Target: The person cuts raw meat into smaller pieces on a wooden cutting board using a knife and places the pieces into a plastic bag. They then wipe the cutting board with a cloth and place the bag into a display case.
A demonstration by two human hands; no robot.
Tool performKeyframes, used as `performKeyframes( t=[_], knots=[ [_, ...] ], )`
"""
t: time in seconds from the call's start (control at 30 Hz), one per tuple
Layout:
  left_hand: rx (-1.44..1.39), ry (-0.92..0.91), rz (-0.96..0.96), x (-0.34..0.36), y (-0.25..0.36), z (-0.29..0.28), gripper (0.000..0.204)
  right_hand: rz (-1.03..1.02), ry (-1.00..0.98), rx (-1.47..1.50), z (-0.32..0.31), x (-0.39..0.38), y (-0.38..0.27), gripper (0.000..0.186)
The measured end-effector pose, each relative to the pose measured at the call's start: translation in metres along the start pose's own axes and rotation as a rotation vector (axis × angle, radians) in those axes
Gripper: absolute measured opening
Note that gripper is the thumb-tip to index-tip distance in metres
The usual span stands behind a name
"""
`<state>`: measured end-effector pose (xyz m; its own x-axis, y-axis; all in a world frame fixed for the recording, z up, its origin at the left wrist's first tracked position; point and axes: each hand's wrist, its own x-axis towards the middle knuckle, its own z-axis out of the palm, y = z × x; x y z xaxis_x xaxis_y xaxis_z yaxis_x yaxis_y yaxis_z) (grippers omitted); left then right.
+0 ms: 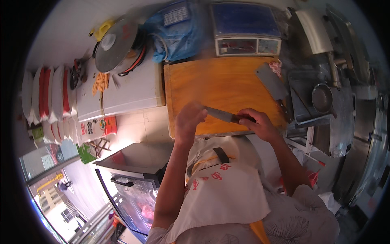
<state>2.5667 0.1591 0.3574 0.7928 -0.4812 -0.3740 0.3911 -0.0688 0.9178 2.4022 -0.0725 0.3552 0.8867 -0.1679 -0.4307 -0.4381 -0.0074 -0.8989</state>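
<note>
My right hand is closed around the dark handle of a knife. Its grey blade points left over the near part of a wooden cutting board. At the blade's tip is my left hand, fingers bent together; whether they pinch the tip or something else is hidden. A broad cleaver with a dark handle lies on the board's right side. By its upper end sits a small pinkish piece, perhaps meat.
A weighing scale stands behind the board, beside a blue plastic bag. On the left counter is a lidded pan. At right, a tray holds a small metal pan. A glass-fronted cabinet stands lower left.
</note>
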Motion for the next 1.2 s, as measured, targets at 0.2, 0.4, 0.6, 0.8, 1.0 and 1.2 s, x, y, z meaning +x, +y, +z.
performKeyframes(
  t=[0.2, 0.4, 0.6, 0.8, 1.0, 1.2],
  knots=[
    [0.125, -0.048, -0.130, 0.020, -0.013, 0.039, 0.017, 0.062, 0.181, 0.045, -0.021, -0.045, 0.023, 0.029],
    [0.592, -0.236, 0.059, 0.081, -0.036, 0.101, 0.023, 0.196, 0.600, 0.201, -0.034, -0.105, 0.070, 0.030],
    [0.908, -0.433, 0.701, 0.164, -0.039, 0.229, 0.022, 0.231, 0.779, 0.296, -0.016, -0.121, 0.097, 0.030],
    [0.886, -0.470, 0.741, 0.199, -0.051, 0.287, 0.016, 0.219, 0.751, 0.347, -0.021, -0.119, 0.103, 0.028],
    [1.021, -0.549, 0.759, 0.201, -0.045, 0.304, 0.023, 0.224, 0.722, 0.374, -0.033, -0.111, 0.110, 0.031],
    [0.985, -0.567, 0.753, 0.217, -0.050, 0.296, 0.024, 0.190, 0.694, 0.331, -0.040, -0.101, 0.111, 0.032]
  ],
)
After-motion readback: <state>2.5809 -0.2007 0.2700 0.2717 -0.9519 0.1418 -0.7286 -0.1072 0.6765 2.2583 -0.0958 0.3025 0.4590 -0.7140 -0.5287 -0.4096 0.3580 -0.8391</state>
